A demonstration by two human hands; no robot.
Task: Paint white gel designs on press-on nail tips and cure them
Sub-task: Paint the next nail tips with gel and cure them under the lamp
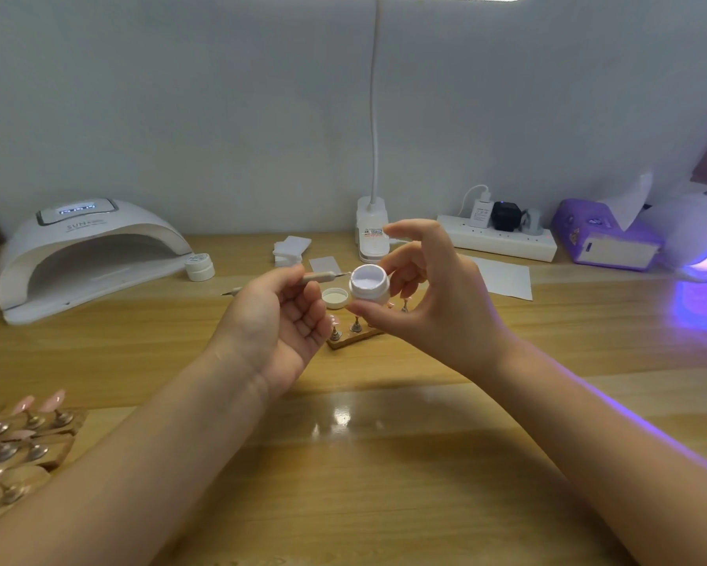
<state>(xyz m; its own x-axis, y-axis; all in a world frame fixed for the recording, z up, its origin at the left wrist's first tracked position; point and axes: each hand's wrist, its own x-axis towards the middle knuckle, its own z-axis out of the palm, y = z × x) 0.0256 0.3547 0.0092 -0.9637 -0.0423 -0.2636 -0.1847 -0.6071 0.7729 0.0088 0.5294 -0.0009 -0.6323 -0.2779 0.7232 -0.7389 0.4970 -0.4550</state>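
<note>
Open jar [369, 284] of white gel

Left of bench [384, 463]: nail lamp [86, 255], small jar [200, 266] just beside it.
Centre: lid [335, 298] left of nail stand [354, 335].
Back right: power strip [499, 239], tissue box [607, 236] right of it.

Head view looks down, close above table [384, 463].

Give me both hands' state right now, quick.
Left hand: closed grip on a thin brush, tip at the jar's rim.
Right hand: pinching the open white gel jar, held above the table.
</note>
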